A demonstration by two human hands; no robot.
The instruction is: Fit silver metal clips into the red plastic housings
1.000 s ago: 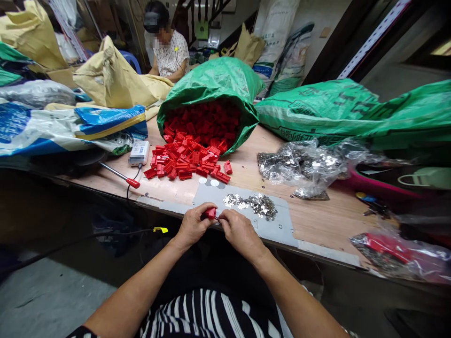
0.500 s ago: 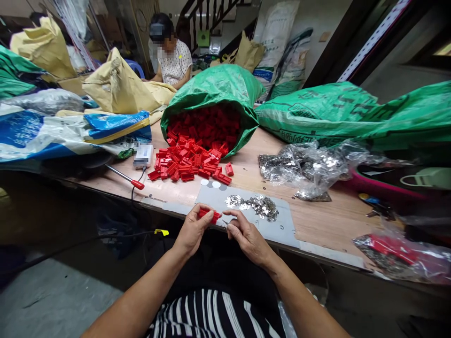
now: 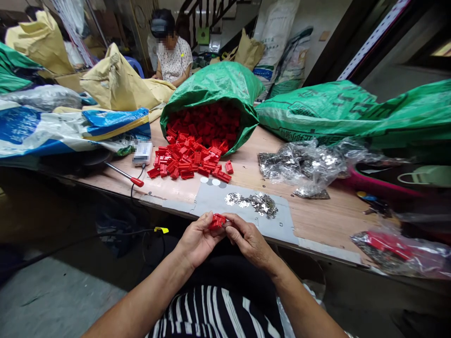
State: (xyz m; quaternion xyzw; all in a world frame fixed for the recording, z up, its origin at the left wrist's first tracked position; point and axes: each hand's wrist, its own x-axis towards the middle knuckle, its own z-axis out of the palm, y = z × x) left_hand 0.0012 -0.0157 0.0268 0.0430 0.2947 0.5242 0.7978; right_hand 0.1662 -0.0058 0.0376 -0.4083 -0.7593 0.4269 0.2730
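Note:
A red plastic part [image 3: 217, 221] is gripped in my left hand [image 3: 199, 239], between thumb and fingers, just off the table's front edge. My right hand [image 3: 248, 241] is closed in a pinch against the right end of that part; what lies between its fingertips is too small and covered to make out. Just beyond my hands, small flat metal pieces [image 3: 264, 205] lie in a loose heap on a grey mat [image 3: 207, 203]. Farther back is a pile of similar red parts [image 3: 186, 162], spilling from the mouth of a green woven sack [image 3: 221, 82].
Clear plastic bags of metal pieces [image 3: 310, 166] lie right of the mat. A red-handled rod [image 3: 136, 181] and a small white device [image 3: 142, 154] are on the left. Another green sack [image 3: 324, 110] stretches along the right. A person [image 3: 172, 51] sits across the table.
The red part has turned and shifted slightly right in my left hand. My right fingertips, apart from it before, have come in against its right end.

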